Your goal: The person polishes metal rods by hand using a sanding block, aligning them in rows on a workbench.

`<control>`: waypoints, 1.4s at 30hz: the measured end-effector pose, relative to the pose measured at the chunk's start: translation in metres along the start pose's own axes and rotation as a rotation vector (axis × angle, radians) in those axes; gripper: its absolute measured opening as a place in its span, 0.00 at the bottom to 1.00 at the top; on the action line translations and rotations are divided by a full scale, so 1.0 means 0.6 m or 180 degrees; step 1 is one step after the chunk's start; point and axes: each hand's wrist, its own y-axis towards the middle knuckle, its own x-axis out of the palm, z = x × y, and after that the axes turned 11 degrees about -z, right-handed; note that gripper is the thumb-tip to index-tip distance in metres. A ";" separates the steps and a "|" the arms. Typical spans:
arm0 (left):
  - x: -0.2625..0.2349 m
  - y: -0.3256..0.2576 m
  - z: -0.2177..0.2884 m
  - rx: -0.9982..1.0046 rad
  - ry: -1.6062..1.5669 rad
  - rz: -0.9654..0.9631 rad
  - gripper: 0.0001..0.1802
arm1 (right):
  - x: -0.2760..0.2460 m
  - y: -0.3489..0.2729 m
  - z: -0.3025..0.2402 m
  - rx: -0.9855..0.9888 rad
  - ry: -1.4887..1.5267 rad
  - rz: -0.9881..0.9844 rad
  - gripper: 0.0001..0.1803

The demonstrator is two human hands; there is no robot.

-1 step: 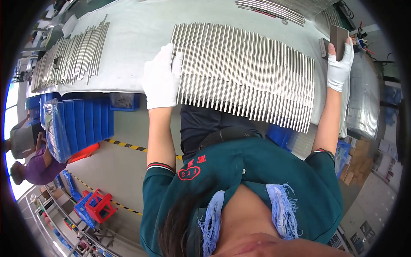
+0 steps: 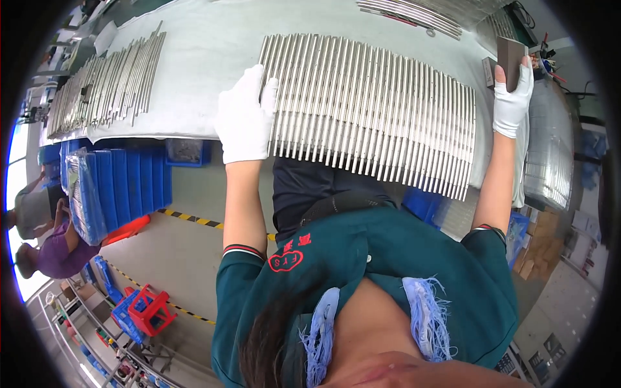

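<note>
A wide row of shiny metal rods (image 2: 372, 107) lies side by side on the pale-covered table (image 2: 207, 64) in front of me. Against the row's left end rests my left hand (image 2: 248, 119), in a white glove, its thumb apart from the other fingers and its palm turned down. That hand is open and touches the outermost rods. Off to the right of the row, my right hand (image 2: 514, 100) wears a white glove with bare fingertips showing. Its thumb and fingers grip a dark brown rectangular block (image 2: 512, 61), held above the table's right side.
More metal rods (image 2: 110, 87) lie at the table's left, and a bundle of long rods (image 2: 411, 18) at the far edge. A small box (image 2: 490, 71) sits beside the block. Blue bins (image 2: 129, 181) stand below left, near two people (image 2: 61, 242). Clear plastic-wrapped stock (image 2: 548, 155) is at right.
</note>
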 end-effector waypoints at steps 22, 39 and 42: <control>-0.020 -0.104 0.061 0.1876 0.0082 -0.1260 0.37 | 0.006 0.003 -0.206 -0.1011 0.1008 -0.2783 0.52; -0.001 -0.099 0.050 0.2125 0.0177 -0.0702 0.30 | -0.009 0.013 -0.226 0.0491 0.1832 -0.2389 0.35; -0.008 -0.097 0.049 0.2265 -0.0031 -0.0746 0.30 | -0.020 0.015 -0.235 0.0018 0.1564 -0.2640 0.36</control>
